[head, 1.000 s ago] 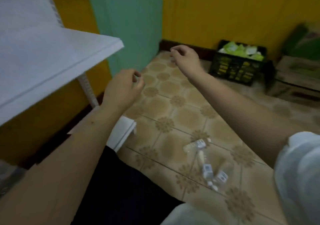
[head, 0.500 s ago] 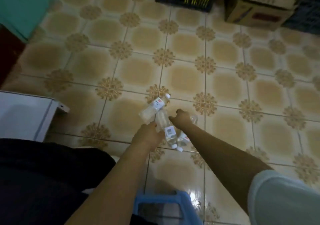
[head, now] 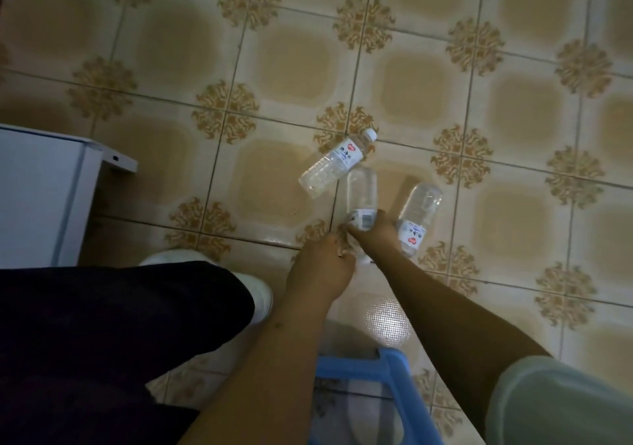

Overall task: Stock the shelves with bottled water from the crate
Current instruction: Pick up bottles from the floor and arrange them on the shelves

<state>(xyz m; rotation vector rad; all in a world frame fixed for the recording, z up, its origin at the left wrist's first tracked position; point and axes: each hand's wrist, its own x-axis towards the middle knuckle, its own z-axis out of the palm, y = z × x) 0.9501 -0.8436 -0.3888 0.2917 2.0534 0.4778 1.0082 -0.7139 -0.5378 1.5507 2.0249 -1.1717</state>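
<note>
Three clear water bottles with white labels lie on the tiled floor. The left bottle [head: 337, 163] points its cap up and to the right. My right hand [head: 376, 235] grips the middle bottle [head: 361, 191] round its labelled neck end. Just right of that hand lies the third bottle [head: 419, 213], with its base away from me. My left hand [head: 322, 269] hangs low beside the middle bottle's cap end. Its fingers are curled under, and whether they touch the bottle is hidden.
The white bottom shelf [head: 51, 197] juts in at the left edge. A blue plastic stool [head: 394, 393] stands under my arms. My dark trouser leg and white shoe [head: 260, 293] are at lower left. Patterned floor tiles [head: 411, 67] stretch ahead.
My view swung down from the shelf to the floor. Both hands dropped to the bottles, and my right hand closed round the middle one.
</note>
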